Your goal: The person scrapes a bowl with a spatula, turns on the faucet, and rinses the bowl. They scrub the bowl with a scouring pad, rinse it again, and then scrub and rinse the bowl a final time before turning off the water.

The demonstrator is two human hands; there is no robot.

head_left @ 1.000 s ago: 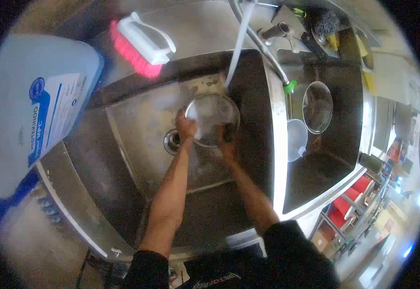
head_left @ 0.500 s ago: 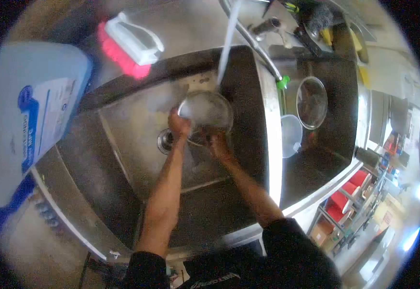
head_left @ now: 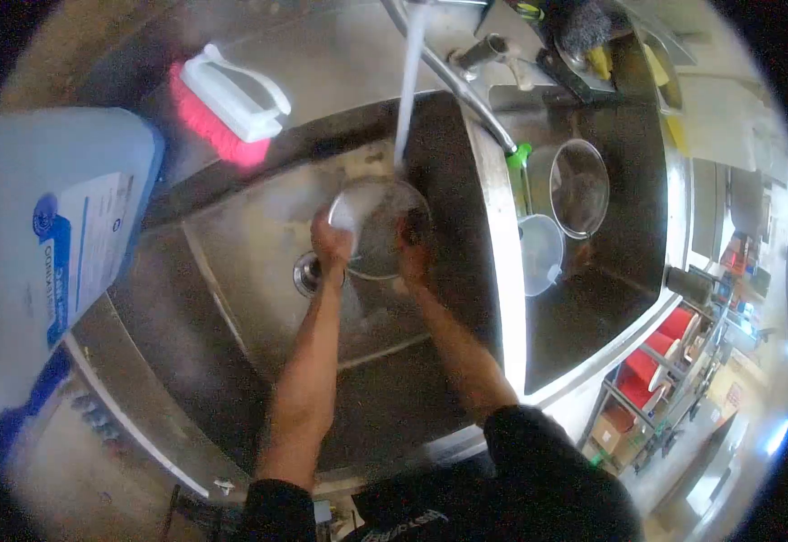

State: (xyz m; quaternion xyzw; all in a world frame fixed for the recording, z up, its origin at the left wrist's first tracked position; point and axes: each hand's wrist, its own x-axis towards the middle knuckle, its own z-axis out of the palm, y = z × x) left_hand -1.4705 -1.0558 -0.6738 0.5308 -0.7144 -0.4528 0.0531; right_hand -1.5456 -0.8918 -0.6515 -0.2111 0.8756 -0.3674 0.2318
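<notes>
A round, shiny container (head_left: 378,257) is held tilted over the left sink basin (head_left: 258,307), its open mouth facing up. My left hand (head_left: 331,239) is closed around its left rim. Inside the mouth, toward the right side, my right hand (head_left: 415,248) is bunched, with a dark patch at the fingers. Whatever it may hold there is too blurred to name. A stream of water (head_left: 408,99) falls from above to the container's far edge. The metal drain (head_left: 306,274) shows just left of my left wrist.
A white brush with pink bristles (head_left: 231,104) lies on the back ledge. At left stands a large blue-grey jug (head_left: 14,208). The right basin holds a round tub (head_left: 580,190), a clear container (head_left: 541,253) and a green-handled tool (head_left: 519,172). A metal tap (head_left: 480,54) rises behind.
My right hand has shifted from the container's near edge up into its mouth on the right. My left hand keeps its grip on the rim. The view has shifted slightly.
</notes>
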